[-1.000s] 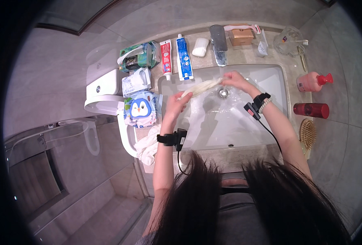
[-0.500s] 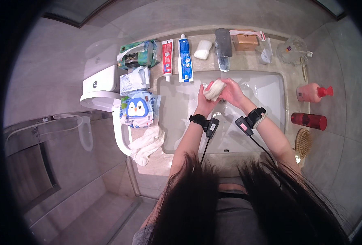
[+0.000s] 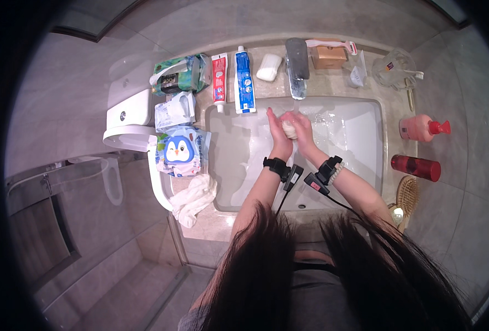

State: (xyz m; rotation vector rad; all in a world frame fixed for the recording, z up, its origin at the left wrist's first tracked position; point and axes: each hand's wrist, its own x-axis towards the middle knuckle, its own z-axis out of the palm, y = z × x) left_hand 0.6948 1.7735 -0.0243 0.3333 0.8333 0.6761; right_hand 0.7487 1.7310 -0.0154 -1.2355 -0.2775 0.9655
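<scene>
Over the sink (image 3: pixel 239 187), a bunched wet white cloth (image 3: pixel 289 130) is squeezed between my two hands below the tap. My left hand (image 3: pixel 280 138) presses its palm side against the cloth, fingers pointing up toward the far rim. Around the other side curls my right hand (image 3: pixel 304 132), closed on the cloth and covering much of it. The tap (image 3: pixel 297 66) stands just beyond my fingers, and water runs down toward my right hand. Black bands with small cabled boxes sit on both wrists.
Along the back counter lie a red tube (image 3: pixel 219 83), a blue tube (image 3: pixel 244 83), a white soap bar (image 3: pixel 269 67) and a brown box (image 3: pixel 330 57). Wipes (image 3: pixel 181 149) and white socks (image 3: pixel 195 199) lie left. A pump bottle (image 3: pixel 416 128), red bottle (image 3: pixel 416 167) and hairbrush (image 3: pixel 407 196) stand right.
The cloth, held loosely spread between both hands before, is now squeezed into a small ball. My right hand has moved left and closed over it. The view has shifted slightly.
</scene>
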